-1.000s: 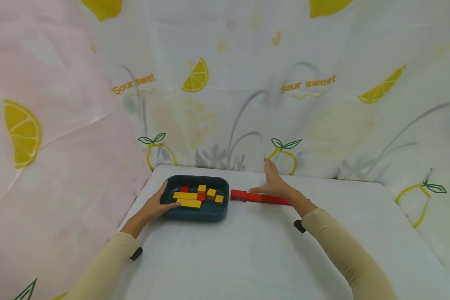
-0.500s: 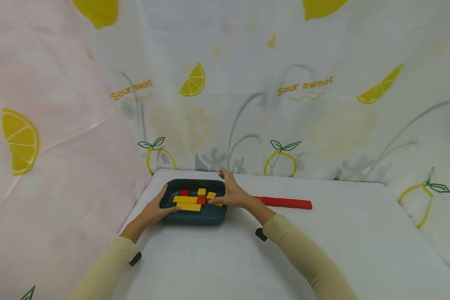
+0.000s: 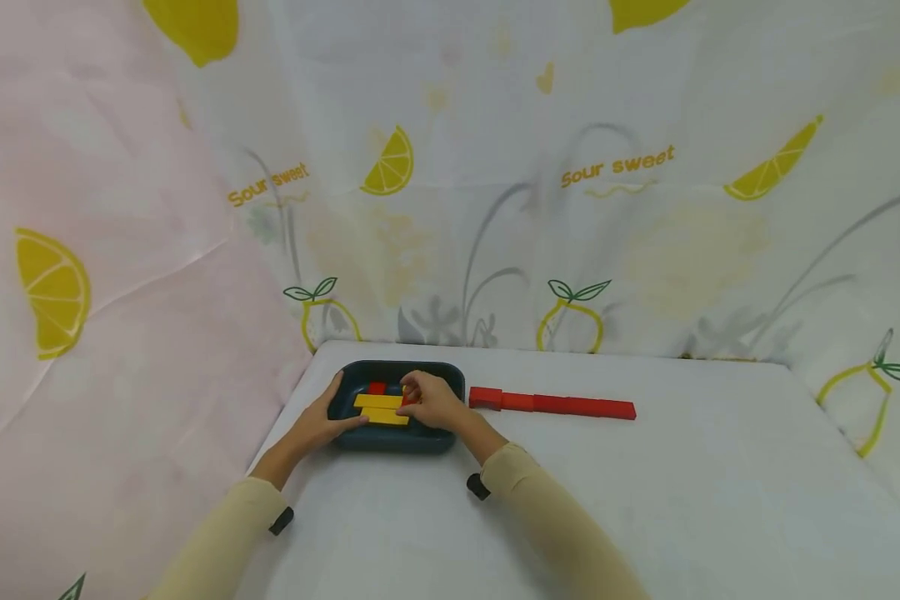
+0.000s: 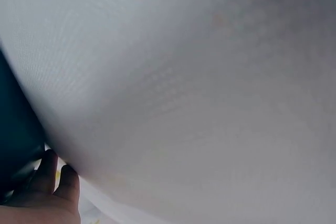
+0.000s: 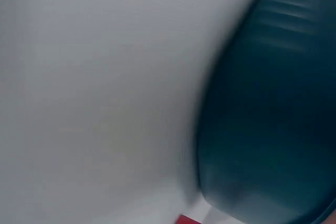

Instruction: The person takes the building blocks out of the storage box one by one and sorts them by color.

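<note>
A dark blue tray [image 3: 397, 443] holds two long yellow blocks [image 3: 387, 416], a small red block [image 3: 376, 388] and other pieces hidden behind my right hand. My left hand [image 3: 313, 427] grips the tray's left end, its thumb over the near rim and its fingers along the outside wall. Inside the tray, my right hand [image 3: 437, 405] pinches another red block [image 3: 407, 400] between thumb and index finger, at the right ends of the yellow blocks. The right wrist view mostly shows the tray's outer wall [image 5: 262, 114].
Just right of the tray, several red blocks [image 3: 570, 405] lie end to end in a line on the white-covered table [image 3: 630, 500]. A lemon-patterned cloth [image 3: 480, 217] hangs behind the table, and a pink one [image 3: 157, 333] hangs at the left.
My right hand has moved left from above the red line into the tray, and its spread fingers have closed on a red block. The left hand stays on the tray.
</note>
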Tool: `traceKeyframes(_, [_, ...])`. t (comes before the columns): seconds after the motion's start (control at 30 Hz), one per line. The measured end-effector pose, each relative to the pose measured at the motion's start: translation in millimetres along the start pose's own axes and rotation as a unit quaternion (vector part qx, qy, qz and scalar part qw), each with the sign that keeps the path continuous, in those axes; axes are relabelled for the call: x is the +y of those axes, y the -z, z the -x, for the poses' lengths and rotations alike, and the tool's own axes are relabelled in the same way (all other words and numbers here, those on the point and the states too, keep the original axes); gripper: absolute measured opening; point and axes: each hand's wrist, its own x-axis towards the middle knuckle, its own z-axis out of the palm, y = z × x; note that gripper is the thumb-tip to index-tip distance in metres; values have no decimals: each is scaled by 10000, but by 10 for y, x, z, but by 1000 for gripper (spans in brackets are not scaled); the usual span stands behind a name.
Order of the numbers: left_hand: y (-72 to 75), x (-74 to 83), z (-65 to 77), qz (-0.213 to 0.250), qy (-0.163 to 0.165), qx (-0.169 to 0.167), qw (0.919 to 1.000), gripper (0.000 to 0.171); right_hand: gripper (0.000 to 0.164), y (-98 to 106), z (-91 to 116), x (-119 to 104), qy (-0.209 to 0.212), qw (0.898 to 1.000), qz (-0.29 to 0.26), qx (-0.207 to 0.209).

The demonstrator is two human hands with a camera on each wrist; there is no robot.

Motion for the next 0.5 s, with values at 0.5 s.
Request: traceKeyframes(0.5, [11, -33, 15, 156, -128, -1, 9998, 114, 37, -77, -97, -38, -691, 9970, 306, 163])
